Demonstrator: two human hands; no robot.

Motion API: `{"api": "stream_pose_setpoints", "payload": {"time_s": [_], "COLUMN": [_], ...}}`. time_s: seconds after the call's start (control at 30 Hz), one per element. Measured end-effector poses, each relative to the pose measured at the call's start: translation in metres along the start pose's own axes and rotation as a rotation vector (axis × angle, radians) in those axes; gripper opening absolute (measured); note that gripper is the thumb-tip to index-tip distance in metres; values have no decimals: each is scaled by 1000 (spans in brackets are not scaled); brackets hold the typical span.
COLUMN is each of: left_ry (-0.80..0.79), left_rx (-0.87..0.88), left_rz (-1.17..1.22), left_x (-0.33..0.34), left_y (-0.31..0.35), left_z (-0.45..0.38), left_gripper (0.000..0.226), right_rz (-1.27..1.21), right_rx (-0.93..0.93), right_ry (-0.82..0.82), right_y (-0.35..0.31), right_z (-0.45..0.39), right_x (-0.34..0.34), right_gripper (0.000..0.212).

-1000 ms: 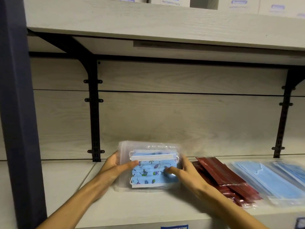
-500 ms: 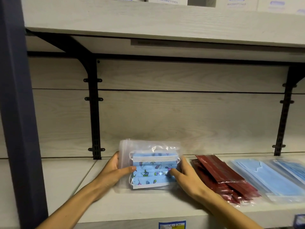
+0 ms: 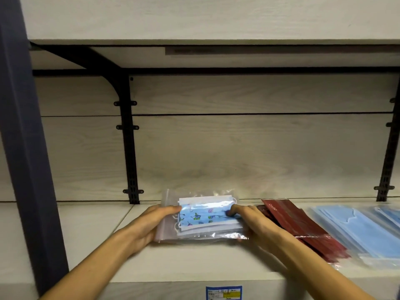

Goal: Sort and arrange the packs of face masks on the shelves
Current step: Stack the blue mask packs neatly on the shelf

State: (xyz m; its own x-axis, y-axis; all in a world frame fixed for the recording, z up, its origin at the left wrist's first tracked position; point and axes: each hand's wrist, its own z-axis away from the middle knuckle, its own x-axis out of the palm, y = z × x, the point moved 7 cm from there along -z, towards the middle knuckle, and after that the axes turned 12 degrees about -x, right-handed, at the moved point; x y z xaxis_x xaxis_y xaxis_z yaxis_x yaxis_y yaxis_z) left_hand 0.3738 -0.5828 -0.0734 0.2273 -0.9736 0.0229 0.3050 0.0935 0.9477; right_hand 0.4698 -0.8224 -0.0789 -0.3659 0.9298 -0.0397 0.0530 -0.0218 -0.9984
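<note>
A clear zip bag of blue patterned face masks (image 3: pixel 203 217) lies nearly flat on the pale wooden shelf (image 3: pixel 173 260). My left hand (image 3: pixel 149 224) grips the bag's left edge, thumb on top. My right hand (image 3: pixel 255 224) holds its right edge, with curled fingertips pressing on the masks. Right of the bag lie dark red mask packs (image 3: pixel 303 228), touching my right hand's side, then plain light blue mask packs (image 3: pixel 357 230).
A black shelf bracket (image 3: pixel 127 135) runs up the back panel just behind the bag's left end; another bracket (image 3: pixel 389 152) stands at the far right. A dark blue upright post (image 3: pixel 26 148) borders the left. A price label (image 3: pixel 224 292) sits on the shelf's front edge.
The bag stood tilted up against the back panel before; now both hands have laid it down almost flat on the shelf. The view has dropped and moved closer.
</note>
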Motion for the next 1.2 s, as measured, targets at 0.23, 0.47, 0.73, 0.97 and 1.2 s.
{"api": "stream_pose_setpoints", "payload": {"time_s": [0.23,0.47,0.73,0.97,1.2], "left_ry": [89,98,-112,-142,243], "left_rx": [10,163,257,165,84], "left_rz": [27,51,2,20,92], "left_x": [-2,-5,-42,-141,-304], "left_y": [-7,-6,-32,-69,-92], "left_z": [8,69,200,286,324], "left_gripper": [43,57,53,53,29], "right_rz": [32,101,3,-9,-113], "right_rx": [-5,-154,-339,-323,-210], "right_ry": [51,56,237,112,-44], "right_y": [6,-20,-31,-31,-25], "right_z": [7,68,199,268,251], "right_x": [-2,10,75,190,359], "right_gripper": [39,25,13,16,26]}}
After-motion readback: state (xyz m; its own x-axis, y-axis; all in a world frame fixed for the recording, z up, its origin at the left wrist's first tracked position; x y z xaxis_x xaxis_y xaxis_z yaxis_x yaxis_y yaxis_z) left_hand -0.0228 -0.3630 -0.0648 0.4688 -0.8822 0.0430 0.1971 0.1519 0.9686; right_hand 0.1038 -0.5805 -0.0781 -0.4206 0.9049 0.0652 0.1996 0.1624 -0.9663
